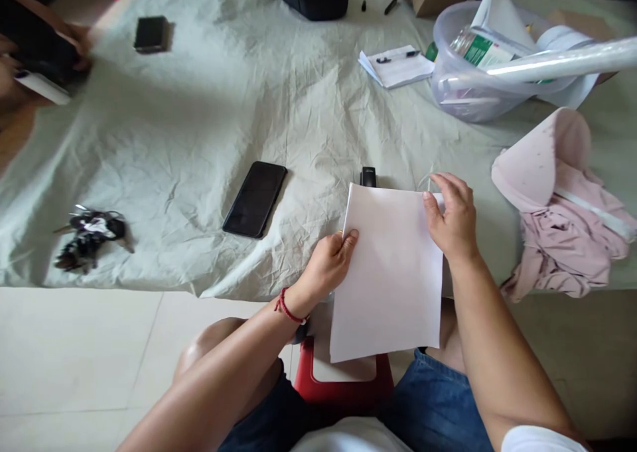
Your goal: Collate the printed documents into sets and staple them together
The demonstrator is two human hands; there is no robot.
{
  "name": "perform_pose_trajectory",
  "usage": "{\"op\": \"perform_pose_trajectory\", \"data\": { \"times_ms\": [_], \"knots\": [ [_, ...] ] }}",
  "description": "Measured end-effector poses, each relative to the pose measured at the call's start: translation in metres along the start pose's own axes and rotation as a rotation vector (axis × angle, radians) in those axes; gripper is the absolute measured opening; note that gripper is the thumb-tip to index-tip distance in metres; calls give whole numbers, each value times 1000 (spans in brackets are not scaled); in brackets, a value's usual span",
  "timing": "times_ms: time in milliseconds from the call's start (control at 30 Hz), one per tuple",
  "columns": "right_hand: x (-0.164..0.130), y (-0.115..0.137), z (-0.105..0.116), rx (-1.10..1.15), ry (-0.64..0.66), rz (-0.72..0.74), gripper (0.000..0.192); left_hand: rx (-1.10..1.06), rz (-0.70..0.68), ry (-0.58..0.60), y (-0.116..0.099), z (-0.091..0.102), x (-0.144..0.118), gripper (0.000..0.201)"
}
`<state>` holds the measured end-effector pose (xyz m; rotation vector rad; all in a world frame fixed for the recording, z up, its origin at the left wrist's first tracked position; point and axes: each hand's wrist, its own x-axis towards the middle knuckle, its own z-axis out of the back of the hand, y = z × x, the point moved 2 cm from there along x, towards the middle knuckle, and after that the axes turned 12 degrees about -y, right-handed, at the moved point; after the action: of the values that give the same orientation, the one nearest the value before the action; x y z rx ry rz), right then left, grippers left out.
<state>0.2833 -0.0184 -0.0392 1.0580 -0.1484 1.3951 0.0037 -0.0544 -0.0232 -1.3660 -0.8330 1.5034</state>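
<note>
Paper (pixel 391 279) between your hands, overhanging the table (pixel 164 259)
Your left hand (pixel 326 263) pinches its left side; your right hand (pixel 452 220), fingers loosely spread, meets the top right corner, grip unclear; paper should be light, floppy, easily creased; hold lightly by opposite edges.

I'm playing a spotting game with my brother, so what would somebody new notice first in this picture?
Probably the big white paper near the middle, gripped at its left edge by the left hand, with the right hand at its top right corner. Next might be the crumpled pink cloth on the table's right side. Behind it, towards the top right, a see-through tub is piled with things.
</note>
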Motion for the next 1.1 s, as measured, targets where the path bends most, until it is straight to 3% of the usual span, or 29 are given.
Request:
{"op": "perform_pose_trajectory", "data": {
  "times_ms": [167, 367, 567, 700, 767, 900, 1000, 1100],
  "knots": [
    [6, 8, 1, 58, 75, 67, 52, 58, -66, -8, 1, 0, 0, 55],
    [7, 14, 6, 130, 103, -26, 69, 114, -53, -3, 0, 1, 0, 55],
    [9, 16, 9, 162, 109, -116, 74, 77, -48, -43, -2, 1, 1, 63],
    [7, 13, 8, 163, 233, -121, 68, 1, 37, -47, -4, 1, -1, 65],
    [7, 7, 9, 187, 255, -209, 59, -91, 149, 15, -7, 1, -5, 64],
    [8, -9, 14, 421, 142, -561, 50, -295, 349, 142, -11, -1, -10, 64],
    [5, -15, 13, 614, 128, -815, 58, -370, 377, 107, -10, -2, -8, 57],
    [-2, -11, 8, 702, 134, -922, 61, -415, 365, 26, -6, -4, -2, 48]
  ]
}}
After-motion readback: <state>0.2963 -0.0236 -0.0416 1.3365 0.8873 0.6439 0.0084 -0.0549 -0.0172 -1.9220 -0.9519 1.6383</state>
